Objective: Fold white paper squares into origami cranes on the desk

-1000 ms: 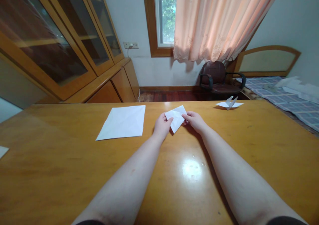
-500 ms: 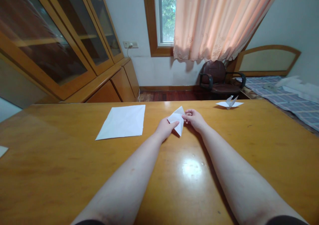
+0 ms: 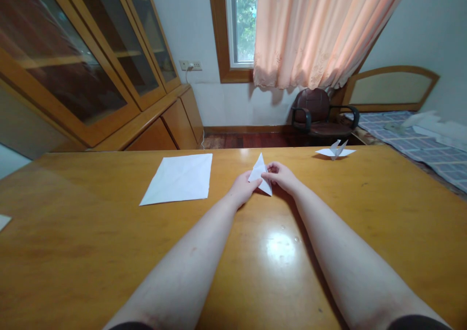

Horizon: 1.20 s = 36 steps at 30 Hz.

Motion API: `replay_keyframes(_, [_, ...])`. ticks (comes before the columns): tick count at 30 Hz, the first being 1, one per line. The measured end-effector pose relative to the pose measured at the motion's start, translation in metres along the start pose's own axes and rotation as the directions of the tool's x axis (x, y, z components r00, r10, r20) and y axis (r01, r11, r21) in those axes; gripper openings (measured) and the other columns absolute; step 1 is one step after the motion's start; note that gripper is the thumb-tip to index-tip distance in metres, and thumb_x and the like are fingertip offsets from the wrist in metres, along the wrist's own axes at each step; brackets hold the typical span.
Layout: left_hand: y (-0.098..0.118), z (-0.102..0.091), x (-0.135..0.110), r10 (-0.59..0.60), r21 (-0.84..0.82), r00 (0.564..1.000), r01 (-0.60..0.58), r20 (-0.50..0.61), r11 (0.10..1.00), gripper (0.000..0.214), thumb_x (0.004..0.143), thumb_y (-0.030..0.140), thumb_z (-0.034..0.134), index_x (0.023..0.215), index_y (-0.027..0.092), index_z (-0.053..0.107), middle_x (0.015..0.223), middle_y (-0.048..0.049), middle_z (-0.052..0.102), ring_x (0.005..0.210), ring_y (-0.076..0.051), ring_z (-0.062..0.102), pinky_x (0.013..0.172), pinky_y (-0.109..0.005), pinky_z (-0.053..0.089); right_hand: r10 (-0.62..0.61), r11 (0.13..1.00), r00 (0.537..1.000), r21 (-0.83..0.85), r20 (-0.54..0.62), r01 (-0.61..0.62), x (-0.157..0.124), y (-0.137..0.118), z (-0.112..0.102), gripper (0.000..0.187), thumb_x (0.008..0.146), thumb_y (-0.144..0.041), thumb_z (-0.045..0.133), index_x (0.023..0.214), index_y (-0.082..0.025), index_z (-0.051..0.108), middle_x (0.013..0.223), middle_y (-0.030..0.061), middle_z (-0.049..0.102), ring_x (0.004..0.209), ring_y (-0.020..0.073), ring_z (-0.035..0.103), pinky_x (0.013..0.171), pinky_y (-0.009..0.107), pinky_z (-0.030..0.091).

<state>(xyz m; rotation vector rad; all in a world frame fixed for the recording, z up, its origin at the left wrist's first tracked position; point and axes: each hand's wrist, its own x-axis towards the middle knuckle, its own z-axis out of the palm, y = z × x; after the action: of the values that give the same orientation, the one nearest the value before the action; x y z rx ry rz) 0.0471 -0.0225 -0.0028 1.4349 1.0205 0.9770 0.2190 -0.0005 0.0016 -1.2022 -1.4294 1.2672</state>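
Note:
A small folded piece of white paper (image 3: 260, 173) stands narrow and pointed between my two hands, just above the wooden table (image 3: 109, 252). My left hand (image 3: 242, 189) pinches its left lower edge with thumb and fingers closed. From the right, my right hand (image 3: 281, 175) pinches the paper's edge, fingers curled. Both forearms reach out over the table's middle.
A flat white sheet (image 3: 179, 179) lies left of my hands. A folded paper bird (image 3: 335, 150) sits at the table's far right edge. A paper corner (image 3: 4, 221) shows at the left edge. Beyond the table are a dark armchair (image 3: 319, 116), wooden cabinets (image 3: 91, 72) and a bed (image 3: 430, 145).
The paper between my hands has gone from a wide flat diamond to a narrower, upright pointed shape as my hands moved closer together.

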Motion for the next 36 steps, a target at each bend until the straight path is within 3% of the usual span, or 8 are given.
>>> replay_keyframes(8, [0.003, 0.004, 0.001, -0.14, -0.301, 0.988, 0.116, -0.06, 0.947, 0.029, 0.075, 0.02, 0.06, 0.103, 0.013, 0.063, 0.101, -0.0105, 0.07, 0.086, -0.02, 0.066, 0.075, -0.033, 0.055, 0.047, 0.987, 0.998, 0.153, -0.038, -0.04, 0.001, -0.002, -0.001, 0.028, 0.063, -0.038, 0.069, 0.076, -0.018, 0.053, 0.055, -0.0048, 0.051, 0.045, 0.0076, 0.038, 0.044, 0.023, 0.028])
replay_keyframes(14, [-0.001, -0.001, 0.006, -0.133, -0.24, 0.963, 0.075, -0.234, 0.968, 0.038, 0.076, 0.018, 0.06, 0.114, 0.016, 0.057, 0.107, -0.01, 0.068, 0.087, -0.018, 0.066, 0.067, -0.026, 0.054, 0.022, 0.987, 0.999, 0.158, 0.026, -0.026, 0.0, 0.001, -0.008, 0.028, 0.061, -0.036, 0.074, 0.073, -0.017, 0.057, 0.056, -0.0029, 0.052, 0.048, 0.0081, 0.039, 0.046, 0.024, 0.027])
replay_keyframes(19, [-0.002, -0.001, 0.009, -0.148, -0.278, 0.945, 0.064, -0.292, 0.958, 0.059, 0.079, 0.017, 0.061, 0.133, 0.019, 0.036, 0.113, -0.0115, 0.065, 0.086, -0.016, 0.067, 0.065, -0.024, 0.053, 0.037, 0.984, 0.992, 0.172, 0.119, -0.057, -0.003, -0.001, -0.01, 0.032, 0.065, -0.045, 0.071, 0.065, -0.016, 0.059, 0.054, 0.0001, 0.054, 0.049, 0.0097, 0.041, 0.047, 0.025, 0.029])
replay_keyframes(22, [-0.003, -0.001, 0.01, -0.125, -0.212, 0.933, 0.054, -0.338, 0.976, 0.067, 0.076, 0.017, 0.065, 0.134, 0.02, 0.032, 0.12, -0.0125, 0.061, 0.079, -0.014, 0.066, 0.068, -0.026, 0.053, 0.047, 0.974, 0.99, 0.214, 0.135, -0.076, -0.005, -0.002, -0.009, 0.033, 0.063, -0.045, 0.073, 0.067, -0.015, 0.061, 0.058, 0.002, 0.058, 0.051, 0.0113, 0.047, 0.049, 0.025, 0.034])
replay_keyframes(27, [-0.005, -0.005, 0.007, 0.053, 0.135, 0.905, 0.005, -0.423, 0.991, 0.053, 0.063, 0.019, 0.076, 0.111, 0.018, 0.052, 0.122, -0.0129, 0.054, 0.096, -0.017, 0.062, 0.083, -0.03, 0.05, 0.078, 0.934, 0.976, 0.327, 0.202, -0.143, -0.009, -0.007, -0.004, 0.037, 0.058, -0.04, 0.077, 0.082, -0.013, 0.068, 0.078, 0.0089, 0.069, 0.07, 0.0195, 0.06, 0.063, 0.03, 0.045])
replay_keyframes(30, [-0.002, -0.005, 0.004, 0.138, 0.346, 0.932, -0.015, -0.334, 0.938, 0.039, 0.061, 0.022, 0.077, 0.096, 0.018, 0.06, 0.104, -0.0094, 0.062, 0.096, -0.022, 0.06, 0.085, -0.035, 0.048, 0.073, 0.91, 0.978, 0.389, 0.198, -0.147, -0.01, -0.009, -0.003, 0.037, 0.057, -0.036, 0.077, 0.086, -0.013, 0.07, 0.091, 0.0114, 0.071, 0.081, 0.0228, 0.063, 0.074, 0.033, 0.047])
replay_keyframes(33, [0.002, -0.003, 0.002, 0.118, 0.362, 0.966, -0.028, -0.229, 0.932, 0.032, 0.065, 0.019, 0.072, 0.095, 0.017, 0.061, 0.093, -0.0074, 0.066, 0.085, -0.02, 0.062, 0.079, -0.033, 0.048, 0.06, 0.903, 0.976, 0.406, 0.21, -0.143, -0.009, -0.007, -0.003, 0.036, 0.059, -0.033, 0.077, 0.088, -0.013, 0.071, 0.094, 0.0111, 0.071, 0.082, 0.022, 0.064, 0.079, 0.033, 0.047])
replay_keyframes(36, [0.003, -0.002, 0.002, 0.136, 0.335, 0.948, -0.033, -0.289, 0.942, 0.043, 0.065, 0.02, 0.073, 0.104, 0.018, 0.055, 0.102, -0.0084, 0.064, 0.088, -0.018, 0.061, 0.077, -0.03, 0.048, 0.037, 0.909, 0.974, 0.398, 0.223, -0.125, -0.007, -0.005, -0.004, 0.035, 0.061, -0.033, 0.076, 0.09, -0.014, 0.072, 0.095, 0.0098, 0.071, 0.082, 0.0207, 0.063, 0.08, 0.032, 0.046])
